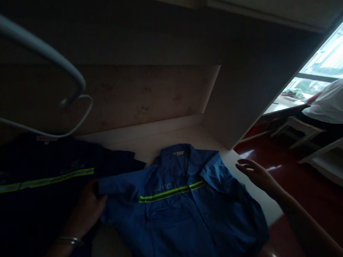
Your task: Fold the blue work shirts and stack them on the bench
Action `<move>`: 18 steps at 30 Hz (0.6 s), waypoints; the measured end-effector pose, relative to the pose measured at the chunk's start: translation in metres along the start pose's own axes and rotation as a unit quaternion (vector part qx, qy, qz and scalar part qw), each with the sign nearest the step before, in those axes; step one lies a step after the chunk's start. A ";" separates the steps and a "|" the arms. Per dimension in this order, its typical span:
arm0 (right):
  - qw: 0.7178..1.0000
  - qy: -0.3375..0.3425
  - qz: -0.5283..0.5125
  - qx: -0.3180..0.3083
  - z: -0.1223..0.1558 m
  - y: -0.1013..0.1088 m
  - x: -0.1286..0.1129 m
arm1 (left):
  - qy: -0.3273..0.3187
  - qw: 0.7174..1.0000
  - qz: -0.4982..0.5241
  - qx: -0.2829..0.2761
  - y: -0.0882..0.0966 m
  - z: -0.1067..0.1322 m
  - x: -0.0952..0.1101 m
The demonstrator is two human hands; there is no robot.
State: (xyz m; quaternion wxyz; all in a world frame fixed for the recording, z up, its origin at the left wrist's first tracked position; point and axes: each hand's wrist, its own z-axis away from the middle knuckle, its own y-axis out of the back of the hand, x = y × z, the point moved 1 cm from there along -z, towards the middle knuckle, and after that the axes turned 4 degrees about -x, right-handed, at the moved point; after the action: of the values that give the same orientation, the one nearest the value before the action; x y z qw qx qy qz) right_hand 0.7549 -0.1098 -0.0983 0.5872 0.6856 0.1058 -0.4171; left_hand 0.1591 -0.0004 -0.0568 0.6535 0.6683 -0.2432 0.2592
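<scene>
A blue work shirt (189, 213) with a yellow-green reflective stripe lies front-up on a pale surface (155, 145), collar toward the far side. My left hand (87, 208), with a metal bangle at the wrist, grips the end of the shirt's left sleeve. My right hand (255, 173) hovers just past the shirt's right shoulder, fingers spread, holding nothing. A second, darker shirt (32, 193) with the same reflective stripe lies to the left, partly in shadow.
A pale clothes hanger (69, 96) hangs at the upper left, close to the camera. A slanted dark panel (245, 96) rises behind the surface. On the right are red glossy floor (305, 189), white furniture, a bright window and a person in white (334, 101).
</scene>
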 end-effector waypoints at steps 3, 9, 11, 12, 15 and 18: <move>0.996 0.059 0.066 0.015 -0.020 -0.044 -0.041 | -0.181 0.974 -0.123 0.051 -0.026 0.006 0.040; 0.947 0.014 0.303 -0.104 -0.077 -0.101 -0.100 | -0.193 0.935 -0.268 -0.132 -0.100 0.008 0.088; 0.939 0.023 0.307 -0.153 -0.081 -0.100 -0.105 | -0.152 0.926 -0.301 -0.168 -0.104 0.002 0.078; 0.938 0.036 0.302 -0.167 -0.080 -0.096 -0.105 | -0.132 0.926 -0.306 -0.177 -0.101 0.001 0.072; 0.936 0.093 0.281 -0.192 -0.063 -0.083 -0.106 | -0.082 0.933 -0.278 -0.211 -0.074 0.014 0.056; 0.958 0.185 0.196 -0.100 -0.032 -0.062 -0.117 | -0.070 0.957 -0.193 -0.207 -0.031 0.059 0.038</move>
State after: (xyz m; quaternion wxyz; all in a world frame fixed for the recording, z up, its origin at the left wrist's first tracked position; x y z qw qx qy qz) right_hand 0.6565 -0.0227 -0.0631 0.6931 0.6957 0.1179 -0.1471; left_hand 0.2095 -0.0576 -0.0557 0.7964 0.5692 -0.2030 0.0249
